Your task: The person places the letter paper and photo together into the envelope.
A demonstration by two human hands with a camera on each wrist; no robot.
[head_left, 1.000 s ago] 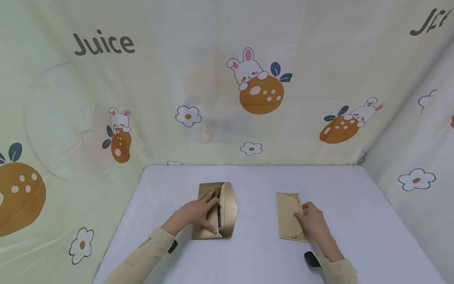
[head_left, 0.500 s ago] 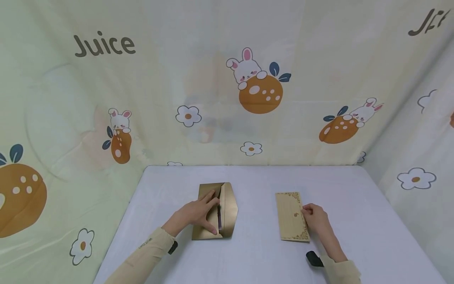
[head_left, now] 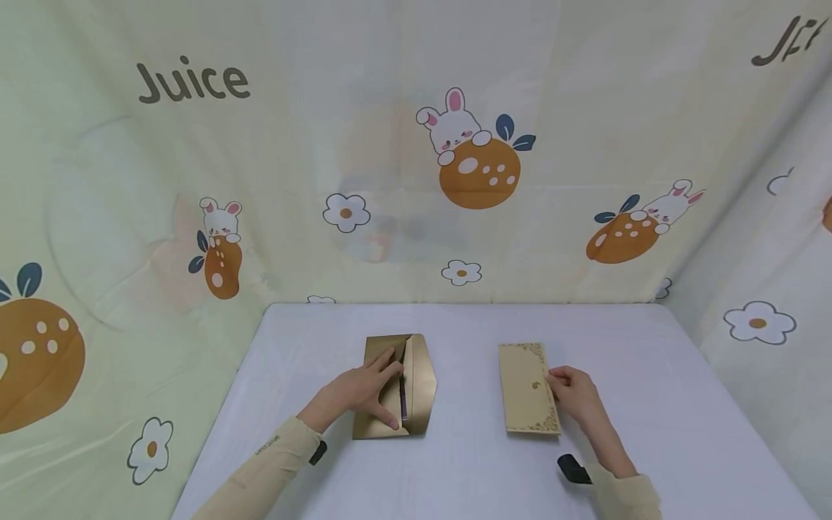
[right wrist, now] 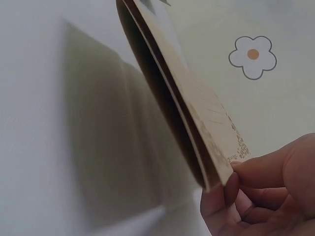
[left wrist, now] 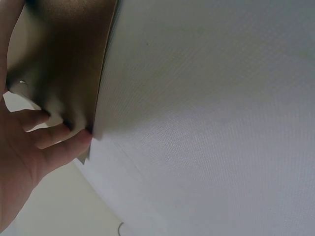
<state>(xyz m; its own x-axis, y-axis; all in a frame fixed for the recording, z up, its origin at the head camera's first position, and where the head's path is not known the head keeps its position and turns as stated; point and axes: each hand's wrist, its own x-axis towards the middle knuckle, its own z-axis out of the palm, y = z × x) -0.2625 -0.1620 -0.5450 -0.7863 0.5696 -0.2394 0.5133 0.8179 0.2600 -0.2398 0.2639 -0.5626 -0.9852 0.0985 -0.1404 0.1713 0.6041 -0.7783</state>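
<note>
A gold envelope (head_left: 422,386) lies on the table with its flap opened out to the right and a dark strip showing in its mouth. Across its body my left hand (head_left: 364,388) rests with fingers and thumb spread; the left wrist view has the fingertips on the brownish metallic paper (left wrist: 69,54). To the right, my right hand (head_left: 575,390) pinches a cream folded card (head_left: 526,390) by its right edge, thumb on top. Ornate brown corners and a small mark decorate the card. Seen from the right wrist, its layers (right wrist: 206,118) part slightly above a shadow on the table.
Both things are over a white-covered table (head_left: 468,477). A patterned curtain (head_left: 390,144) with rabbits, oranges and flowers stands behind it and along the sides. A dark wrist camera (head_left: 573,469) sits below the right hand.
The right thumb has drawn back from the card's face to its edge, uncovering the small mark. The card has shifted slightly left and away. The left hand and envelope stay put.
</note>
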